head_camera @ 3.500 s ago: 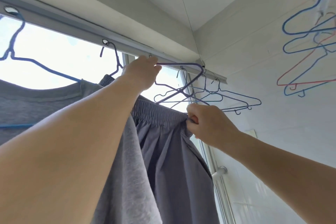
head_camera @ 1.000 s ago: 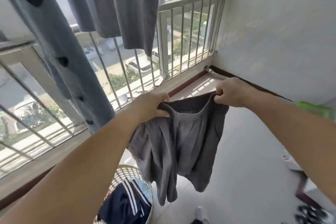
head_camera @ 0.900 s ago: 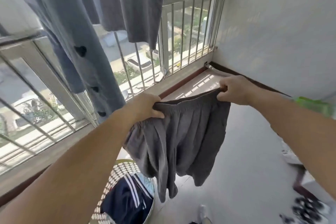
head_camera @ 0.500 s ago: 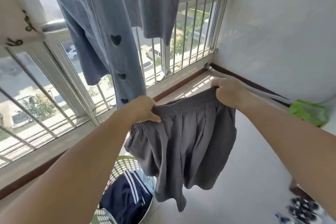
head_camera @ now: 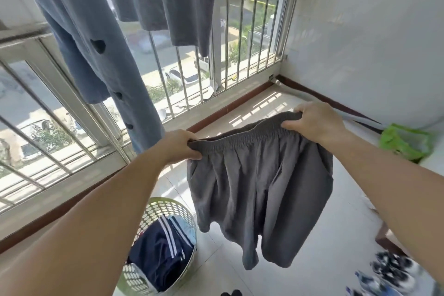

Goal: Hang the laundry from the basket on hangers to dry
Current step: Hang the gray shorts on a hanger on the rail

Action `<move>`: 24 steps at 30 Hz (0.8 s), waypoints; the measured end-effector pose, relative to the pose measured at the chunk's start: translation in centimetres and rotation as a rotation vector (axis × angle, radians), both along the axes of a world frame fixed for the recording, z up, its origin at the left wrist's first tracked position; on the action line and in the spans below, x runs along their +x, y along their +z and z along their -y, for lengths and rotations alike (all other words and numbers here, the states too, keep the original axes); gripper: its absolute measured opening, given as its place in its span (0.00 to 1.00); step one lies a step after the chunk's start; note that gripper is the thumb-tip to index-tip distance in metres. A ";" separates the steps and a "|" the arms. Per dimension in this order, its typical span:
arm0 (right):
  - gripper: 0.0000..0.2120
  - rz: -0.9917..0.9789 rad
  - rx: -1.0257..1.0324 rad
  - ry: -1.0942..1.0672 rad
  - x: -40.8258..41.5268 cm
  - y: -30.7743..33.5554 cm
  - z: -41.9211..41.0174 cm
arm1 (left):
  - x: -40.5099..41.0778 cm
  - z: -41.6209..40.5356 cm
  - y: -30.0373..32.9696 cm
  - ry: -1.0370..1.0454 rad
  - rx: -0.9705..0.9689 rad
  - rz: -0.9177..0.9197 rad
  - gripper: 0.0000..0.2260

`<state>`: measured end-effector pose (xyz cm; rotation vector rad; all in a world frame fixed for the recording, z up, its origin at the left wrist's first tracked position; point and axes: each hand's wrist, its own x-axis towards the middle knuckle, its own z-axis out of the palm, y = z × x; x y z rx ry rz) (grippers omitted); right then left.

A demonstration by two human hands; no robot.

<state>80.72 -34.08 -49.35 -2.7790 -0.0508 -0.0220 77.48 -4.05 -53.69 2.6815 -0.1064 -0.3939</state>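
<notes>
1. Shorts (head_camera: 259, 190), grey with a gathered elastic waistband, hang in the air above the floor (head_camera: 324, 255), stretched between both hands.
2. Left hand (head_camera: 177, 146) fingers are curled tight on one end of the waistband; right hand (head_camera: 317, 122) fingers are clamped on the other end.
3. Below sits a pale perforated basket (head_camera: 163, 209) holding dark blue striped clothing (head_camera: 161, 247).
4. Pale floor tiles meet a white wall (head_camera: 372, 31) and a barred railing (head_camera: 252, 31); grey and blue clothes (head_camera: 101, 43) hang overhead.
5. No writing is readable.
</notes>
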 end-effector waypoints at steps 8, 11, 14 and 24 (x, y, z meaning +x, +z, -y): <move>0.17 -0.166 0.610 -0.318 0.4 -1.3 2.5 | -2.5 7.9 -0.4 0.631 -1.060 -0.175 0.03; 0.17 -0.315 0.890 -0.339 -0.4 -2.1 2.4 | -3.2 11.7 -0.3 0.842 -1.247 -0.216 0.03; 0.12 -0.351 0.939 -0.198 -2.1 -2.4 1.4 | -4.1 14.7 0.2 0.866 -1.283 -0.171 0.05; 0.12 -0.392 1.163 0.250 -7.8 -2.0 -0.3 | -8.3 18.5 2.0 0.760 -1.425 0.044 0.19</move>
